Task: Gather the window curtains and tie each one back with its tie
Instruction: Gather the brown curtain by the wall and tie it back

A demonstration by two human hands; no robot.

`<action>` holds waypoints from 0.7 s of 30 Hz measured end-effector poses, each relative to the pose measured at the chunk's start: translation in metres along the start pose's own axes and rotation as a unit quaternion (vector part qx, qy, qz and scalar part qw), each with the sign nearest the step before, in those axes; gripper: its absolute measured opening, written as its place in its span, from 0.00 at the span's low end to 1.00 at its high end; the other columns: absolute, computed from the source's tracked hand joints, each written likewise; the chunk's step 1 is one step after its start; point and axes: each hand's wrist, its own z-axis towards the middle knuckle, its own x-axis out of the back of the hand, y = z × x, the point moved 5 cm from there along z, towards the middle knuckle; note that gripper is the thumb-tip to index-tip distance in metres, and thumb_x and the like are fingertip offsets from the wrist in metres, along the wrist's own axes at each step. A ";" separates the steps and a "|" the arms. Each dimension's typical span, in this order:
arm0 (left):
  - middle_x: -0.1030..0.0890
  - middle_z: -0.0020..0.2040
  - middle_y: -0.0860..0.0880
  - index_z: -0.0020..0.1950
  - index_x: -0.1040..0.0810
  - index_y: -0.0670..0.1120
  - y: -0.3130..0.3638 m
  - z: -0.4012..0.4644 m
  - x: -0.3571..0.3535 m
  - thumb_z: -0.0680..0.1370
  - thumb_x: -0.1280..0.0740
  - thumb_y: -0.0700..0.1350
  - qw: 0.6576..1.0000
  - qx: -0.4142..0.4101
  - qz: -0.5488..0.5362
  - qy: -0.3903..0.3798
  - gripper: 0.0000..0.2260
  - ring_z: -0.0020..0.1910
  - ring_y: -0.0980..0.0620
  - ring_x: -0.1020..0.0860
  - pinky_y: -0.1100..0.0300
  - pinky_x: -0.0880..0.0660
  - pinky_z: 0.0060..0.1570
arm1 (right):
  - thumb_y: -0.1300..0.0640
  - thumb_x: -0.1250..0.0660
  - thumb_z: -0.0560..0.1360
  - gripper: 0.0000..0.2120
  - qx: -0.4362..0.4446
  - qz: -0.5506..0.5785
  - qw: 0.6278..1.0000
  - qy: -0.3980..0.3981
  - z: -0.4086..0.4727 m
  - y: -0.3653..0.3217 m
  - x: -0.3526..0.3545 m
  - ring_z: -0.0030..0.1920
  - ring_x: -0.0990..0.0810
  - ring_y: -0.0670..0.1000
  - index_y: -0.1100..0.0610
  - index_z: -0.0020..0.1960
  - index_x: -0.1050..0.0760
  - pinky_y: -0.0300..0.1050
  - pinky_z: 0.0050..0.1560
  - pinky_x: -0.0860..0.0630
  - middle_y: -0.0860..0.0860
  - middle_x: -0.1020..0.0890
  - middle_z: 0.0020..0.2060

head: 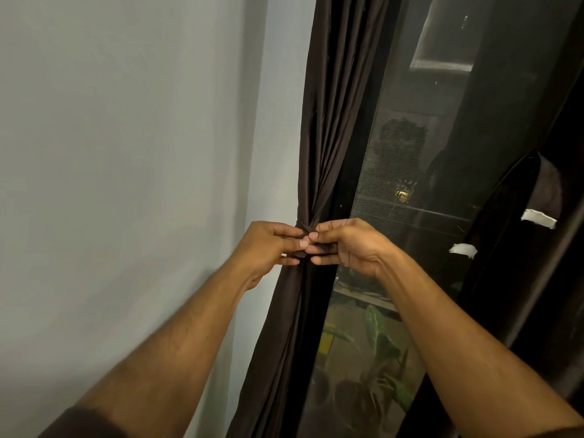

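Here both hands (268, 245) (344, 245) pinch tie (302, 255) around gathered curtain (328, 121).

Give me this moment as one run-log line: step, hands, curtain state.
step: tying left curtain | left hand: pinching tie | right hand: pinching tie | curtain: gathered beside wall | knot: hidden by fingers

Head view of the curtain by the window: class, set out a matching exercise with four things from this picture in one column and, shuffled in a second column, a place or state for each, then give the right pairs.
Things
1. dark curtain
2. left hand
3. wall
4. leafy plant

Places or states
A. pale, left of the curtain
B. gathered into a bunch at the middle
C. outside, low behind the window mesh
D. pinching the tie opposite the right hand

Pairs: 1-B, 2-D, 3-A, 4-C
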 end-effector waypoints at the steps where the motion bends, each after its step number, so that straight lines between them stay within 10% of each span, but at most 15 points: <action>1: 0.12 0.45 0.43 0.55 0.15 0.40 0.001 -0.001 0.001 0.75 0.24 0.37 1.000 -0.003 0.009 0.007 0.09 0.43 0.48 0.13 0.53 0.16 0.44 | 0.67 0.28 0.77 0.03 0.006 -0.020 1.000 0.006 -0.001 -0.003 -0.001 0.45 0.13 0.55 0.62 0.49 0.18 0.52 0.48 0.15 0.62 0.14 0.48; 11: 0.27 0.36 0.41 0.45 0.25 0.37 0.014 -0.008 -0.027 0.78 0.47 0.31 0.992 0.099 -0.050 0.055 0.12 0.28 0.51 0.31 0.57 0.33 0.28 | 0.60 0.26 0.77 0.05 0.111 -0.218 0.960 0.137 -0.023 -0.001 -0.012 0.34 0.15 0.47 0.60 0.43 0.18 0.37 0.31 0.23 0.54 0.13 0.35; 15: 0.32 0.25 0.48 0.40 0.27 0.40 0.016 -0.008 -0.037 0.79 0.42 0.40 0.981 0.134 -0.108 0.093 0.10 0.23 0.53 0.36 0.59 0.34 0.25 | 0.63 0.25 0.75 0.03 0.115 -0.224 0.954 0.165 -0.029 0.003 -0.009 0.47 0.15 0.52 0.63 0.47 0.15 0.44 0.50 0.19 0.56 0.13 0.43; 21: 0.30 0.23 0.50 0.42 0.23 0.40 0.025 -0.006 -0.037 0.80 0.37 0.41 0.989 0.109 -0.043 0.087 0.09 0.21 0.55 0.35 0.60 0.34 0.25 | 0.69 0.28 0.74 0.06 0.135 -0.186 0.942 0.244 -0.034 -0.007 -0.010 0.43 0.13 0.56 0.61 0.43 0.15 0.52 0.46 0.16 0.55 0.13 0.39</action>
